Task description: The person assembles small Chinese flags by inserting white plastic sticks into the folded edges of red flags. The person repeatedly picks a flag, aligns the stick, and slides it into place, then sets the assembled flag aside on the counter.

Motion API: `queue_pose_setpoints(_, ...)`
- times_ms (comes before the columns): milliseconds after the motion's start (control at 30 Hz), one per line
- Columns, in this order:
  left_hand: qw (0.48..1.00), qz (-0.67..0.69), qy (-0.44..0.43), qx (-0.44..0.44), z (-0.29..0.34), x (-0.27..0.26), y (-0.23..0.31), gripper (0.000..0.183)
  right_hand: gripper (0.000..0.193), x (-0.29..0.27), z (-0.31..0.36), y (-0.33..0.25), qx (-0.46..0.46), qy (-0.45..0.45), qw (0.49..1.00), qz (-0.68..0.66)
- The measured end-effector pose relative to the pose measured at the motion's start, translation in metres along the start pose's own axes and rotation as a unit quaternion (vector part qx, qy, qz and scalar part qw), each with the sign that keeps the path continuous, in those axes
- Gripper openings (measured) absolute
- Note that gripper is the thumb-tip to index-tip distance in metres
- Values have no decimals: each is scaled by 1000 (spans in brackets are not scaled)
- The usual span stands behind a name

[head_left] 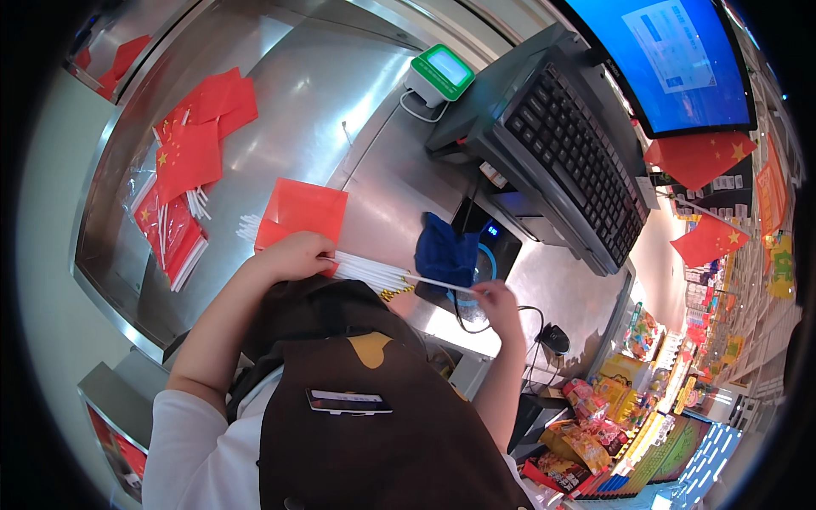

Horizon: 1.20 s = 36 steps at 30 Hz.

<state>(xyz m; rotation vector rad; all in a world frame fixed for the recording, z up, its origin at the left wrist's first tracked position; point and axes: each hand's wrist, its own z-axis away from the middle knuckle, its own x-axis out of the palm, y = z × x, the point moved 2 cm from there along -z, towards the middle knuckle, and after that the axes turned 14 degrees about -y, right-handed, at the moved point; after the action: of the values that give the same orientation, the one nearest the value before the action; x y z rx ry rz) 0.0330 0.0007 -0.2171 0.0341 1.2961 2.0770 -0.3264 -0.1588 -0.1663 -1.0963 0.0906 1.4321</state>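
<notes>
My left hand is closed over a bundle of small red flags near the counter's front edge. Their cloth spreads out beyond the hand, and a bunch of white sticks runs out to its right. With thumb and fingers pinched, my right hand grips the end of one white flagstick, which stretches back to the bunch. More white stick ends show at the left of the red cloth. How the left fingers wrap under the bundle is hidden.
Loose red flags with yellow stars and a plastic-wrapped pack lie on the metal counter at left. A blue cloth, a green-white device, a black keyboard and a monitor stand toward the right.
</notes>
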Motion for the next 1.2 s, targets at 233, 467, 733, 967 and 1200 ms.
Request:
queue_pose_setpoints(233,1000,-13,12,-16,-1,-7,11,16,36,-22,8,22,21,241,950,196)
queue_pose_setpoints(467,996,11,86,-7,7,-8,19,15,42,72,-31,-82,-255,84,948,173)
queue_pose_setpoints(733,989,82,120,34,16,-15,36,13,32,100,-42,-44,-241,122,948,169)
queue_pose_setpoints(967,974,116,137,137,35,-36,106,13,23,28,-10,-141,-210,154,956,132)
queue_pose_setpoints(1200,966,103,142,192,62,-52,166,10,21,-21,41,-213,-241,82,963,-84)
